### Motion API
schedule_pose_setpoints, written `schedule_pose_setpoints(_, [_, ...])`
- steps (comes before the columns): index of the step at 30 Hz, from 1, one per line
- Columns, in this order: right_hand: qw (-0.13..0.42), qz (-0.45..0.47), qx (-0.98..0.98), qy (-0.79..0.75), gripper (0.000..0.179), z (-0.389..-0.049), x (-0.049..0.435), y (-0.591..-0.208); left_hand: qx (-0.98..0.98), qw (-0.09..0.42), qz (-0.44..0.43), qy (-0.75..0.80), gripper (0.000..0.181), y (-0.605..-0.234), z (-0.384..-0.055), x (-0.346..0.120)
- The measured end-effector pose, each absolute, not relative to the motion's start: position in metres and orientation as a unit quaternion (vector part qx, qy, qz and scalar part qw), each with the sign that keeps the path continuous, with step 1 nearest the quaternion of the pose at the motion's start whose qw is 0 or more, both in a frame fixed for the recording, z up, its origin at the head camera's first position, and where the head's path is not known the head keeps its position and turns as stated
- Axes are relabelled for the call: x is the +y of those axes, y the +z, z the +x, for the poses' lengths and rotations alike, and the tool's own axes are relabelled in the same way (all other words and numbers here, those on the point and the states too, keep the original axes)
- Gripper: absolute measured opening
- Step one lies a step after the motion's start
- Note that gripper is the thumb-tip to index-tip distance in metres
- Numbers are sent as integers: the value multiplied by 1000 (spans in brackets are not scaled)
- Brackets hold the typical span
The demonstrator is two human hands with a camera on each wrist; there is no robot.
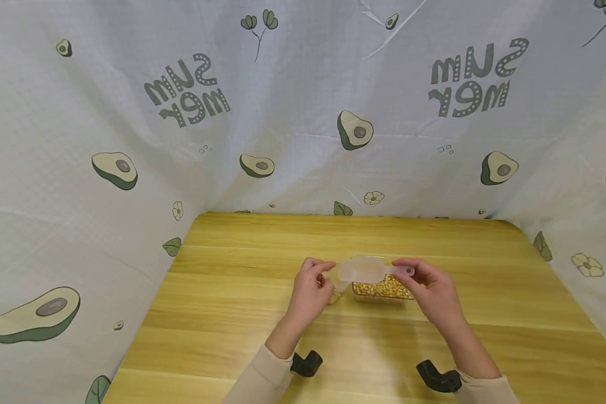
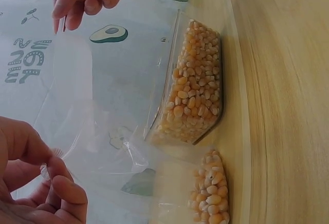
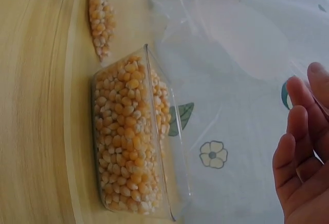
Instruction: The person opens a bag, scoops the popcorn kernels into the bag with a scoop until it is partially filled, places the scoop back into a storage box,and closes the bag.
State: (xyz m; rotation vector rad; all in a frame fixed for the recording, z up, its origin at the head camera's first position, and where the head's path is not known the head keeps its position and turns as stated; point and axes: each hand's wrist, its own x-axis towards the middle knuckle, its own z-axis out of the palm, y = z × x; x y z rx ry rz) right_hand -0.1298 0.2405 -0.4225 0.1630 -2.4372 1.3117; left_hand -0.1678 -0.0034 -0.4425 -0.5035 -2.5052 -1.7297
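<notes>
My left hand pinches the gathered top of a clear plastic bag. Corn kernels fill the bag's bottom, which rests on the table. Between finger and thumb, my right hand holds a whitish translucent scoop by its handle. The scoop's bowl points left and overlaps the mouth of the bag, and no kernels show in it. Beneath the scoop stands a clear rectangular container, largely filled with yellow corn kernels. In the head view, the left hand hides part of the bag.
A wood-grain table lies under everything. Behind and beside it hangs a white curtain printed with avocados and lettering. Black curved mounts are fixed at both wrists, near the beige sleeves.
</notes>
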Motion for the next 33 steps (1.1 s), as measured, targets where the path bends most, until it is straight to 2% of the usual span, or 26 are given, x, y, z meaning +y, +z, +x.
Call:
schedule_pose_setpoints(9, [213, 50, -876, 429, 17, -128, 247, -428, -811, 31, -167, -560, 39, -442, -169, -1])
schedule_pose_setpoints(24, [222, -53, -823, 521, 22, -132, 269, -439, -803, 18, -170, -571, 44, -438, -177, -9])
schedule_pose_setpoints(33, [205, -71, -858, 465, 24, -127, 299, -455, -810, 18, -163, -563, 43, -443, -178, -13])
